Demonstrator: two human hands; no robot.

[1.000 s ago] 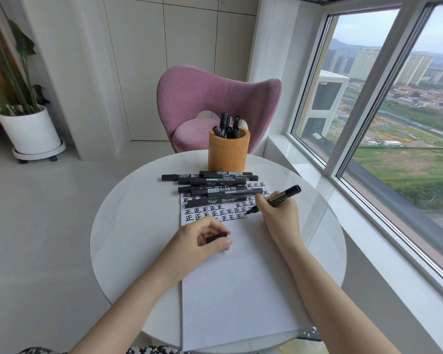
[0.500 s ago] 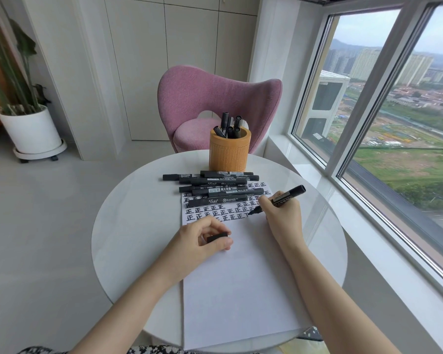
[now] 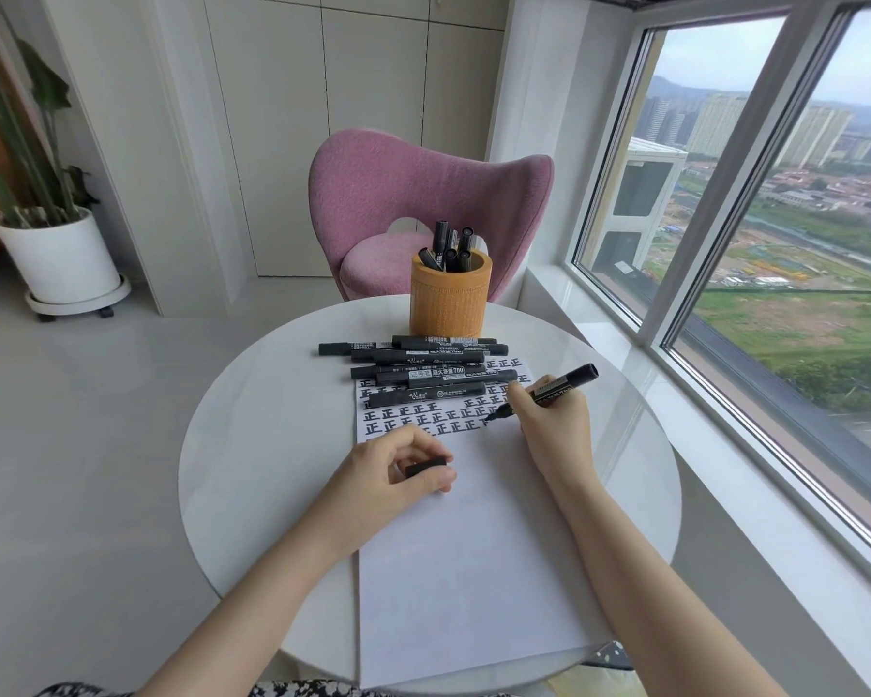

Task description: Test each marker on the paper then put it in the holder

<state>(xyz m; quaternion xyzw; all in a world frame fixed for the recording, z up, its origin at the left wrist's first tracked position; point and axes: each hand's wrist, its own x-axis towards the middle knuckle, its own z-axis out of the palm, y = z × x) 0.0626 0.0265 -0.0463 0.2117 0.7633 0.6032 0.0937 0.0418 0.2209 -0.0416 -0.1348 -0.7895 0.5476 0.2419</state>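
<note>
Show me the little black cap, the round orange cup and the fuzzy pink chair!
Little black cap [image 3: 426,467]: head view, middle of its side.
Round orange cup [image 3: 448,304]: head view, front wall.
Fuzzy pink chair [image 3: 413,193]: head view, backrest.

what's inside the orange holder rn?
Several black markers stand in the holder, their top ends poking above the rim. The wall hides their lower parts and the holder's bottom, so the exact count is unsure.

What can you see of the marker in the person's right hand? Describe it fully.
The marker is a black, plastic-looking pen with white print on its barrel. It is uncapped and tilted, rear end raised, tip down at the paper at the end of a row of black characters. The right hand grips its lower barrel.
</note>
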